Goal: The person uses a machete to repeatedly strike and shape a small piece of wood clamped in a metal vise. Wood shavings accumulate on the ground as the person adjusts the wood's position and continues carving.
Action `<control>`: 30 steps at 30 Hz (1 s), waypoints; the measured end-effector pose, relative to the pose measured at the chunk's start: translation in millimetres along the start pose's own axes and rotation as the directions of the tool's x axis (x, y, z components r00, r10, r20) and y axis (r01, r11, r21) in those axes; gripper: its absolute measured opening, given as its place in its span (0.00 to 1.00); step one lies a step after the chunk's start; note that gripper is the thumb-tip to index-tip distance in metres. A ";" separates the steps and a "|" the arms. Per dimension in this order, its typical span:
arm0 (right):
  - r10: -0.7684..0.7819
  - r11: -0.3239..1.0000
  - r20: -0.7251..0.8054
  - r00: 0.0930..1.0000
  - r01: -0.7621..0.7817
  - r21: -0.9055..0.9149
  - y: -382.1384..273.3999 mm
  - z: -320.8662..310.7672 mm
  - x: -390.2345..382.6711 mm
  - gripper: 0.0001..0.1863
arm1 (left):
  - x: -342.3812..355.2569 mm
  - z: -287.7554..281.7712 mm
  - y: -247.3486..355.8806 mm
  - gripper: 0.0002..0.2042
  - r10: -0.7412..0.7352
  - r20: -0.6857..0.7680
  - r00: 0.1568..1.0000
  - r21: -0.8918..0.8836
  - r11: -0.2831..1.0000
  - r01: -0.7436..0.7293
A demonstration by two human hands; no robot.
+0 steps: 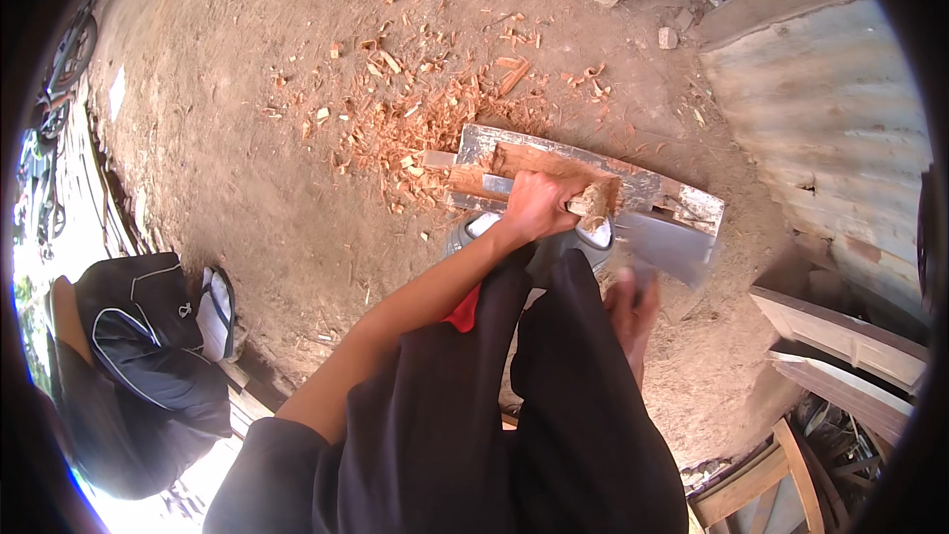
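Note:
A weathered board [682, 200] lies crosswise in front of my knees, with brown wood [524, 158] on it. Over it, my left hand [542, 206] is closed around a rough piece of wood [593, 204], whose pale, roughly cut end sticks out to the right of the fist. A short grey metal strip [497, 183] shows just left of that hand. My right hand [633, 305] is lower and to the right, blurred by motion, with its fingers curled. A broad flat grey blade [664, 245] extends from it beneath the board's right end; its handle is hidden.
Wood shavings [395, 129] cover the dirt ground beyond the board. A corrugated metal wall [830, 109] stands at right, above wooden drawers [840, 336] and a wooden frame [746, 485]. At left sits another person in dark clothes [148, 336]; a bicycle wheel [74, 49] shows behind.

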State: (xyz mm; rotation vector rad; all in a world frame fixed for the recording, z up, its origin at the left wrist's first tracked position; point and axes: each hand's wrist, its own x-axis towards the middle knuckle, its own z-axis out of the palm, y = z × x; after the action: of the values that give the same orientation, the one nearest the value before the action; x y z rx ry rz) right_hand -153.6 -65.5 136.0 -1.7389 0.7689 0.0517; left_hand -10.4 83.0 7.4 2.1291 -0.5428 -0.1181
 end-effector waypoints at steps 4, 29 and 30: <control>0.146 0.986 0.168 0.975 -0.130 -0.103 -9.0 -12.2 8.8 0.10 | -3.6 0.1 -2.8 0.16 0.022 0.008 1.000 0.014 1.000 -0.022; 0.012 0.995 -0.008 1.000 -0.012 -0.097 6.7 -1.3 -4.2 0.12 | -3.6 -8.5 2.7 0.17 0.005 0.038 0.999 0.057 0.998 -0.008; -0.105 0.981 -0.056 0.993 0.095 -0.168 25.5 6.6 -2.5 0.12 | -3.5 -8.1 4.6 0.17 0.017 0.008 1.000 0.038 0.999 -0.018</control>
State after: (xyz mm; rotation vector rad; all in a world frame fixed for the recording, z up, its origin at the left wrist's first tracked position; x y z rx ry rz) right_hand -166.4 -61.2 113.3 -1.9430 0.7400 -0.0093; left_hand -12.8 88.4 15.4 2.1610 -0.5723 -0.1069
